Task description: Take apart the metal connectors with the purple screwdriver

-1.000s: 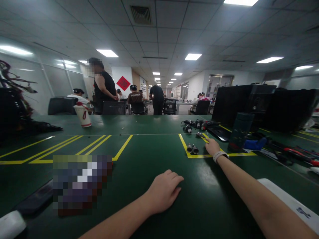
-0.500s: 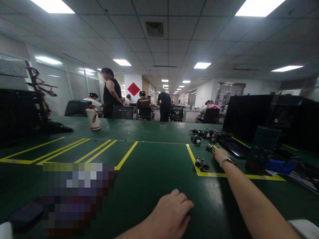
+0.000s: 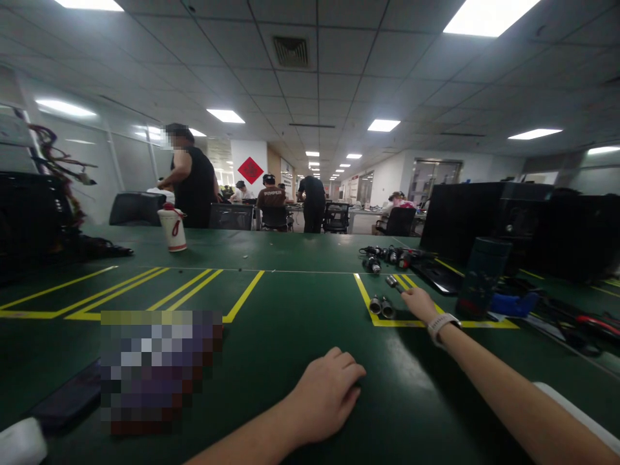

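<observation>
My right hand [image 3: 419,305] reaches forward over the yellow-taped area on the right, its fingers closed round the near end of a small dark cylinder with a metal tip [image 3: 391,281]. The tip points away to the left. Just left of that hand, two short metal cylinders [image 3: 382,307] stand side by side inside the tape corner. A pale watch band [image 3: 443,327] circles my right wrist. My left hand [image 3: 332,391] rests palm down on the green table [image 3: 271,361], fingers loosely bent and a little apart, holding nothing that I can see.
Behind the taped area lies a cluster of metal-and-black cylinders [image 3: 387,256]. A dark bottle [image 3: 483,278] and black monitors [image 3: 479,216] stand at right. At left are a paper cup [image 3: 173,229], a blurred-out box [image 3: 155,368] and a dark phone-like slab [image 3: 68,397]. People are beyond the table.
The view has shifted slightly. My right hand has drawn a little nearer with the small cylinder; my left hand stays resting. A person at the back left has moved left and bent an arm forward.
</observation>
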A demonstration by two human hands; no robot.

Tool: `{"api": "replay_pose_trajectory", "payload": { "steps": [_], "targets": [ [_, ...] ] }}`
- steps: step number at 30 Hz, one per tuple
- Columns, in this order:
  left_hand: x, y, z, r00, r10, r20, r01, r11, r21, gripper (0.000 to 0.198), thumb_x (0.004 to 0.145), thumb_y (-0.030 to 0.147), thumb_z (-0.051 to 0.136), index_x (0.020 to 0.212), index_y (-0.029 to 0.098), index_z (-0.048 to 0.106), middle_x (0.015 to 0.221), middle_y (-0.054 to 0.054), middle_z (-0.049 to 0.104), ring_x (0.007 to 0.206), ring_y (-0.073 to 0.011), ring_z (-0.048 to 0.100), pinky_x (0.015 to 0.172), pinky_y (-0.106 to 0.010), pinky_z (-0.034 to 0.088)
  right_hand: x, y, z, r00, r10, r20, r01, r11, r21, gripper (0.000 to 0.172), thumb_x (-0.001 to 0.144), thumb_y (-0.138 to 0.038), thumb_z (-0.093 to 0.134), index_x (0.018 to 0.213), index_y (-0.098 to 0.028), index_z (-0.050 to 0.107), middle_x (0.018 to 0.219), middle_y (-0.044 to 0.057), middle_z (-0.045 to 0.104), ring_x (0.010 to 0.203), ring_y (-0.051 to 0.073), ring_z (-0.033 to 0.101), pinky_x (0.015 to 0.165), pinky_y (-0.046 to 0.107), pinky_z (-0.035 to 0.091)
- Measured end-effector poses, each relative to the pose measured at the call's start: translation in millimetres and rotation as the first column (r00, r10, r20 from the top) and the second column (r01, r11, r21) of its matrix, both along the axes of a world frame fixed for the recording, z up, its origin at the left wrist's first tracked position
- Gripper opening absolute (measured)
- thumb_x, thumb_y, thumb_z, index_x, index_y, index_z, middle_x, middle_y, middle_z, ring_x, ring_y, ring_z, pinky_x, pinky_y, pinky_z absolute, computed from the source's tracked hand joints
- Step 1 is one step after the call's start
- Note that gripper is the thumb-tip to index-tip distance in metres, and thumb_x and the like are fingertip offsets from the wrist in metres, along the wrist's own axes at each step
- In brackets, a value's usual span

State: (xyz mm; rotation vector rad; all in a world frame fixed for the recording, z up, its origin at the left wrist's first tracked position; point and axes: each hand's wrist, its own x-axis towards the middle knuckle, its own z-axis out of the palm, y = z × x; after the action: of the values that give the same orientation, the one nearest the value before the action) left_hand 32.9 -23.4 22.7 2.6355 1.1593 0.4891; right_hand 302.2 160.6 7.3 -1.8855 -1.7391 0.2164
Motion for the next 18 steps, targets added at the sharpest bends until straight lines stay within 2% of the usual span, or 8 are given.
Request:
{"api": "replay_pose_trajectory", "payload": {
  "steps": [3, 6, 8, 11, 14, 16, 18],
  "targets": [
    [-2, 5, -2.2, 0.994, 0.042, 0.105, -0.032, 0.996, -0.089, 0.025, 0.083, 0.024, 0.047, 0.105, 0.023, 0.058, 0.100, -0.005, 0.062, 0.091, -0.0211, 0.052, 0.075, -0.033, 0.042, -24, -36, 4.0, 0.980, 0.080, -0.183, -0.071, 0.996, 0.055, 0.023, 0.087, -0.030, 0.052, 0.102, -0.013, 0.057, 0.100, 0.005, 0.060, 0.082, 0.017, 0.060, 0.069, 0.034, 0.050],
    [-5, 16, -8.0, 0.938, 0.197, 0.286, -0.119, 0.955, -0.271, 0.027, 0.081, 0.029, 0.050, 0.105, 0.021, 0.060, 0.097, -0.005, 0.062, 0.084, -0.0197, 0.054, 0.072, -0.032, 0.043, -59, -76, 3.5, 0.915, 0.236, -0.327, -0.208, 0.971, 0.119, 0.027, 0.089, -0.031, 0.041, 0.094, -0.012, 0.059, 0.076, 0.002, 0.061, 0.066, 0.015, 0.058, 0.056, 0.026, 0.046],
    [-6, 23, -12.0, 0.836, 0.300, 0.459, -0.097, 0.905, -0.415, 0.038, 0.079, 0.035, 0.054, 0.114, 0.018, 0.054, 0.102, -0.007, 0.060, 0.082, -0.0185, 0.055, 0.068, -0.031, 0.044, -85, -104, 2.1, 0.856, 0.338, -0.391, -0.303, 0.941, 0.149, 0.027, 0.087, -0.031, 0.040, 0.090, -0.012, 0.060, 0.065, 0.000, 0.058, 0.058, 0.014, 0.054, 0.050, 0.025, 0.042],
    [-9, 26, -14.4, 0.627, 0.426, 0.652, 0.050, 0.813, -0.580, 0.060, 0.074, 0.038, 0.061, 0.126, 0.017, 0.039, 0.109, -0.011, 0.056, 0.081, -0.0180, 0.057, 0.054, -0.025, 0.044, -115, -140, 0.5, 0.757, 0.483, -0.440, -0.450, 0.874, 0.185, 0.020, 0.082, -0.029, 0.047, 0.081, -0.015, 0.060, 0.071, 0.001, 0.060, 0.064, 0.014, 0.055, 0.057, 0.025, 0.043],
    [-9, 21, -13.5, 0.451, 0.525, 0.722, 0.142, 0.756, -0.639, 0.056, 0.076, 0.042, 0.058, 0.124, 0.019, 0.039, 0.105, -0.010, 0.057, 0.070, -0.0141, 0.057, 0.049, -0.022, 0.044, -129, -160, -2.0, 0.651, 0.618, -0.441, -0.594, 0.776, 0.211, 0.013, 0.081, -0.023, 0.048, 0.077, -0.016, 0.058, 0.076, 0.003, 0.060, 0.070, 0.016, 0.055, 0.064, 0.027, 0.044],
    [-7, 19, -13.2, 0.394, 0.564, 0.726, 0.134, 0.746, -0.652, 0.050, 0.078, 0.043, 0.056, 0.120, 0.018, 0.043, 0.100, -0.008, 0.059, 0.059, -0.0105, 0.055, 0.045, -0.021, 0.042, -133, -165, -4.6, 0.633, 0.656, -0.411, -0.627, 0.746, 0.225, 0.010, 0.080, -0.018, 0.047, 0.077, -0.016, 0.057, 0.079, 0.004, 0.060, 0.071, 0.016, 0.055, 0.065, 0.028, 0.044],
    [-5, 19, -13.7, 0.375, 0.579, 0.724, 0.108, 0.749, -0.654, 0.048, 0.077, 0.041, 0.058, 0.117, 0.017, 0.047, 0.096, -0.008, 0.060, 0.056, -0.0094, 0.054, 0.040, -0.019, 0.039, -133, -166, -6.7, 0.644, 0.657, -0.394, -0.627, 0.747, 0.221, 0.010, 0.079, -0.015, 0.048, 0.078, -0.016, 0.058, 0.080, 0.004, 0.060, 0.071, 0.017, 0.055, 0.065, 0.029, 0.044]
  ]
}}
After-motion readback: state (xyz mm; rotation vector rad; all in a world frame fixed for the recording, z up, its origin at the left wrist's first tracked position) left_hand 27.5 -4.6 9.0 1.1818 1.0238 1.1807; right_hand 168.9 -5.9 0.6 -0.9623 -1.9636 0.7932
